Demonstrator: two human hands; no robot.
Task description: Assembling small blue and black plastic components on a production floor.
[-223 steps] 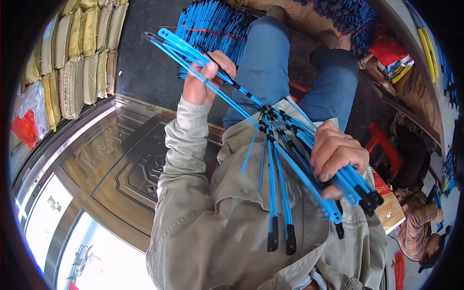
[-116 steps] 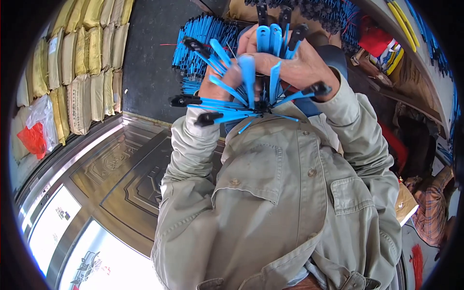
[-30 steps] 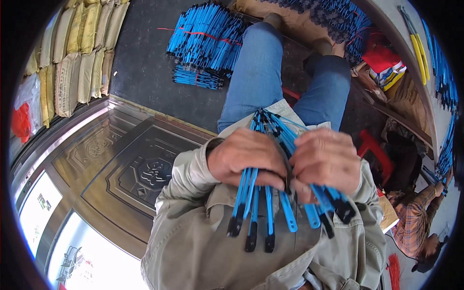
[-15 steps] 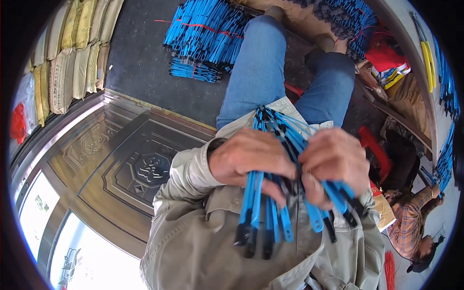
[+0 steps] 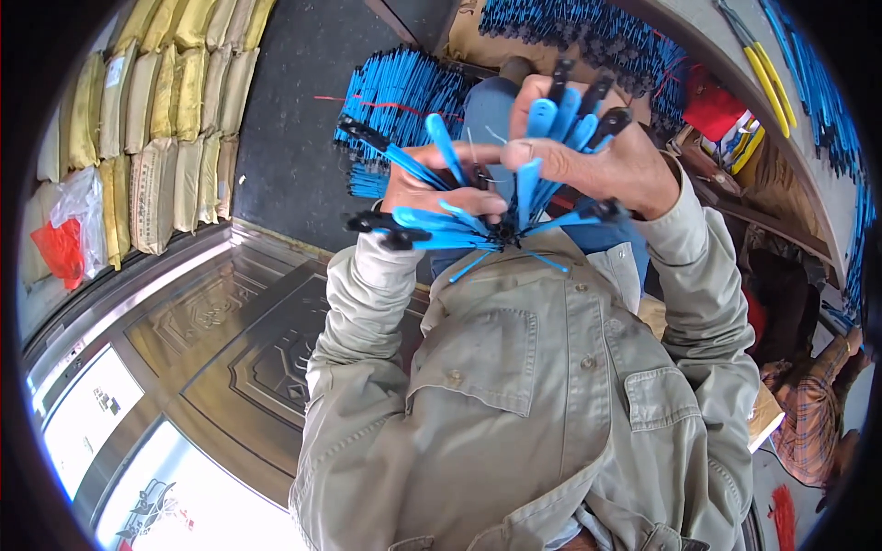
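Note:
In front of my chest I hold a spidery frame of flat blue rods [image 5: 527,188] with black tips, fanned out around a small black hub [image 5: 503,235]. My left hand [image 5: 418,191] is closed around some rods on the left, their ends sticking out past its fingers. My right hand [image 5: 617,170] grips several upright rods on the right, with the thumb laid across them. Other rods splay out loose to both sides below the hands. Thin wire-like strands rise between my two hands. Some fingertips are hidden behind the rods.
Beyond my hands lie bundles of similar blue rods [image 5: 390,96], tied with red string, and more bundles [image 5: 588,37] farther right. Stacked sacks [image 5: 170,110] stand at the left by a plastic bag [image 5: 69,230]. A yellow-handled tool [image 5: 770,83] and a person in plaid [image 5: 813,418] are at the right.
The rod frame has flipped from hanging tips-down to spreading upward and outward, with the hub now nearest my chest. Both hands have moved up and away from my body.

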